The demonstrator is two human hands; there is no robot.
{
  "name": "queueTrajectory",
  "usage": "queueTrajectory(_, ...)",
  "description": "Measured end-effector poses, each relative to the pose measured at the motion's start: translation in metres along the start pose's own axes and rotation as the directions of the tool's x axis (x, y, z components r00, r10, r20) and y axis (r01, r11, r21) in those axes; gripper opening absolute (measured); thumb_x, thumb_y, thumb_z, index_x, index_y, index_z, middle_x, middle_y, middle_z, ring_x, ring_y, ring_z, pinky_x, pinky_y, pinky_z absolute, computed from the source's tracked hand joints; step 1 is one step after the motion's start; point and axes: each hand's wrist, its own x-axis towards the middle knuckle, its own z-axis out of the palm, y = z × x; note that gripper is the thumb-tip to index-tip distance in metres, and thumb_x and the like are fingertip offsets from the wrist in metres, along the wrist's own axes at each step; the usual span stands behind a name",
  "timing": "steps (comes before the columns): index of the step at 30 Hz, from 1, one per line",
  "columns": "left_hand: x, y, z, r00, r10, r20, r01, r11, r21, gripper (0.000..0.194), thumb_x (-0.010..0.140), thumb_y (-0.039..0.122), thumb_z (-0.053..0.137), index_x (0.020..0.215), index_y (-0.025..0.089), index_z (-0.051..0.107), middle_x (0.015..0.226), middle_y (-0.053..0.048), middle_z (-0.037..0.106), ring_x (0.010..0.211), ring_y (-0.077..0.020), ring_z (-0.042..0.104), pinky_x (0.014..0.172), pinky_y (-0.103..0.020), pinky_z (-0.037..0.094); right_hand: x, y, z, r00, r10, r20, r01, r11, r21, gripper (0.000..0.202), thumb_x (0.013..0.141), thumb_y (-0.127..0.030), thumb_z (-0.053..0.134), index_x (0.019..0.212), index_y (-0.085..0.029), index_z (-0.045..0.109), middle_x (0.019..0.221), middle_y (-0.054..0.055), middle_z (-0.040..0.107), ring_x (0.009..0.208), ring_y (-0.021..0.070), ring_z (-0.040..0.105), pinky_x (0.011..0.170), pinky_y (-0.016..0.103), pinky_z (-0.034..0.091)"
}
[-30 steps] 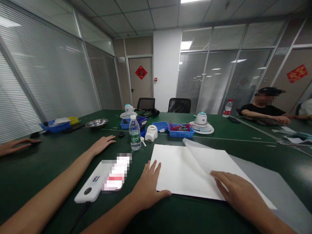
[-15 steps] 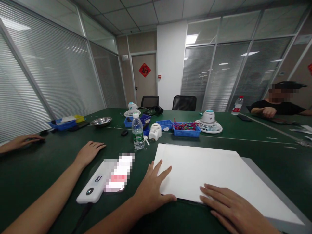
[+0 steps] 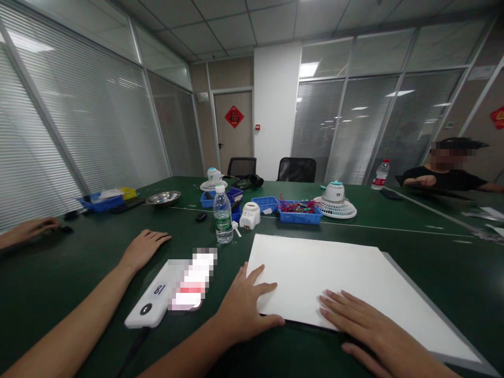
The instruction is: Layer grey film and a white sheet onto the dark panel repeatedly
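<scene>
A large sheet of white paper lies flat before me, with a grey sheet or board showing along its right side. My left hand rests at the paper's left edge, fingers spread, the thumb by the near edge. On the near right part of the paper, my right hand lies flat with its fingers stretched out. Neither hand grips anything. Left of my left hand are a white power bank with a cable and a phone whose lit screen is blurred out.
A neighbour's hand rests on the green table. Beyond the paper stand a water bottle, a white fan part, a blue tray of wires and a small fan. Another person sits at far right.
The paper's right side has shifted slightly left. My right hand has moved a little left and up on it, and my left fingers are slightly lower. The far-right person's hand has turned.
</scene>
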Motion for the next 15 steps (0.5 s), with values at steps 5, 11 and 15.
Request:
queueTrajectory(5, -0.001, -0.002, 0.0, 0.999, -0.024, -0.033, 0.024, 1.0, -0.009, 0.089, 0.062, 0.075, 0.079, 0.139, 0.032, 0.061, 0.167, -0.009, 0.026, 0.153, -0.0443, 0.013, 0.123, -0.061, 0.019, -0.018, 0.022, 0.004, 0.993, 0.109, -0.05, -0.111, 0.993, -0.039, 0.086, 0.088, -0.056, 0.065, 0.16, -0.031, 0.025, 0.155, 0.005, 0.04, 0.132, 0.0323, 0.051, 0.094, 0.044, 0.06)
queueTrajectory(11, -0.001, -0.002, -0.003, 0.999, 0.032, 0.036, -0.033, 0.999, 0.042, 0.104, 0.069, 0.086, 0.063, 0.156, 0.038, 0.032, 0.17, -0.009, 0.001, 0.151, -0.0488, -0.004, 0.12, -0.07, 0.005, -0.032, 0.035, 0.019, 0.979, 0.188, -0.074, -0.192, 0.98, -0.051, 0.087, 0.085, -0.059, 0.067, 0.159, -0.034, 0.029, 0.154, 0.006, 0.045, 0.129, 0.0322, 0.056, 0.092, 0.046, 0.061)
queueTrajectory(15, -0.003, 0.001, -0.008, 0.993, 0.051, 0.108, -0.058, 0.997, 0.06, 0.096, 0.077, 0.086, 0.055, 0.157, 0.041, 0.027, 0.17, -0.007, 0.002, 0.151, -0.0492, -0.005, 0.118, -0.073, 0.001, -0.026, 0.031, 0.016, 0.986, 0.091, -0.141, -0.102, 0.992, -0.071, 0.074, 0.085, -0.055, 0.069, 0.152, -0.035, 0.043, 0.151, 0.004, 0.05, 0.13, 0.0303, 0.057, 0.096, 0.046, 0.059)
